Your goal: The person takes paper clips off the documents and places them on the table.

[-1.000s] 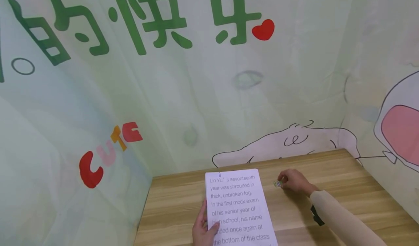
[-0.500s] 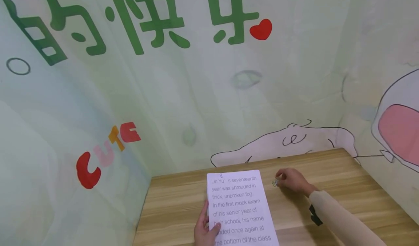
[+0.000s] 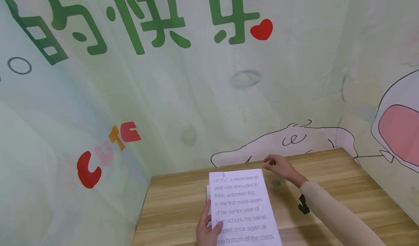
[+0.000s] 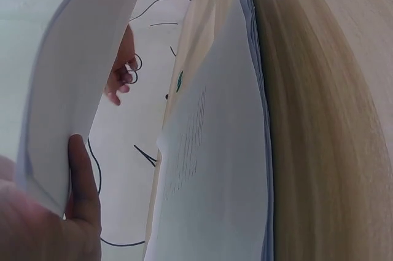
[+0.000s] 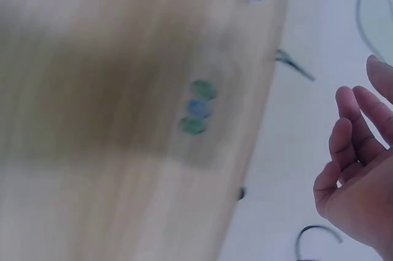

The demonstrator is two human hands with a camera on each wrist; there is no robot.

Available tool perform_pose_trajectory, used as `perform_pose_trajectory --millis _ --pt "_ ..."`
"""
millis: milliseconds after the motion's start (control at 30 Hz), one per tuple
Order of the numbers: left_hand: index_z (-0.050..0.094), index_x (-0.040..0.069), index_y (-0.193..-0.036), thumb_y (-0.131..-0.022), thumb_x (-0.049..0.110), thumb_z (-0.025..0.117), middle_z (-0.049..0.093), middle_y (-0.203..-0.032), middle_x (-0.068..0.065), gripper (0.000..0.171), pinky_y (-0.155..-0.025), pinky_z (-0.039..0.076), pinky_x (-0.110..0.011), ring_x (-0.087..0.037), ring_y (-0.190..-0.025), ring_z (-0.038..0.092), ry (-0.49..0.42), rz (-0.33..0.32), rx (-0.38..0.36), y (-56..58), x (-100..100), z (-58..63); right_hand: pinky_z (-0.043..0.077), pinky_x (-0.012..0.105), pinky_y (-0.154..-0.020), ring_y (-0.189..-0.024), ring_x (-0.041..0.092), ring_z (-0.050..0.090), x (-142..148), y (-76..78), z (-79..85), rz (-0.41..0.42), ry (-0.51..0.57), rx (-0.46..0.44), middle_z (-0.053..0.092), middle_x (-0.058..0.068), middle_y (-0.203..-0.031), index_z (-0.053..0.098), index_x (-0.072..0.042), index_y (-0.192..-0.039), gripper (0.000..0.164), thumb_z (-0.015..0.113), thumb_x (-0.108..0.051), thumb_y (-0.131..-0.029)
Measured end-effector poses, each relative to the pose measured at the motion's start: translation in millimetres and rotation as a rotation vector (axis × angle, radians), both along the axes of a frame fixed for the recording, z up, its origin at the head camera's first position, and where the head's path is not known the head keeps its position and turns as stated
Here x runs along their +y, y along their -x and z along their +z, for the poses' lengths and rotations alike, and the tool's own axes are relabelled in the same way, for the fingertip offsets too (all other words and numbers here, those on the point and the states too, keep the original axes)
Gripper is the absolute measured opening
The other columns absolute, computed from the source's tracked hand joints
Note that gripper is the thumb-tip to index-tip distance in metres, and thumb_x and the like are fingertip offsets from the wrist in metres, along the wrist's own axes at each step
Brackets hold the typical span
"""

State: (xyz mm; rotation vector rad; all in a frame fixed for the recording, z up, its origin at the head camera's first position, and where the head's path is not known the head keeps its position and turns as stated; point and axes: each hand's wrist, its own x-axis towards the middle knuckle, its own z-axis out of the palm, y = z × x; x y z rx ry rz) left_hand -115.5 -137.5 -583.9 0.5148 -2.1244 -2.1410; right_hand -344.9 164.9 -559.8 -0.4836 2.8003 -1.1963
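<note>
My left hand (image 3: 209,231) grips a bundle of printed sheets (image 3: 240,206), thumb on the front and fingers behind. A small paper clip (image 3: 223,174) sits on its top edge. In the left wrist view the bundle (image 4: 80,58) is raised over another stack of paper (image 4: 215,150) on the table. My right hand (image 3: 279,166) is just beyond the bundle's top right corner, its thumb and index fingertips close together; I cannot tell whether they pinch anything. Below it, a short row of small green and blue paper clips (image 5: 198,109) lies on the table, blurred.
The wooden table (image 3: 176,198) ends at the back against a hanging printed cloth (image 3: 196,104) with green characters and cartoon drawings. A second cloth side closes off the left. A black device (image 3: 303,204) is on the right wrist.
My right hand has left the row of clips and moved up and left towards the bundle's top right corner. The left hand and the bundle have shifted slightly right.
</note>
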Motion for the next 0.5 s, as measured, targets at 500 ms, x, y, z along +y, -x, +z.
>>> perform_pose_trajectory --millis 500 --pt "0.036 0.012 -0.165 -0.090 -0.012 0.064 0.061 -0.114 -0.015 0.083 -0.076 0.066 -0.035 -0.020 -0.087 0.073 0.009 -0.026 0.007 0.6 7.8 3.0 0.052 0.033 -0.076 -0.089 0.020 0.060 -52.2 -5.5 48.8 0.135 0.103 0.013 0.072 0.009 -0.101 0.075 -0.008 -0.119 0.025 0.069 -0.026 -0.103"
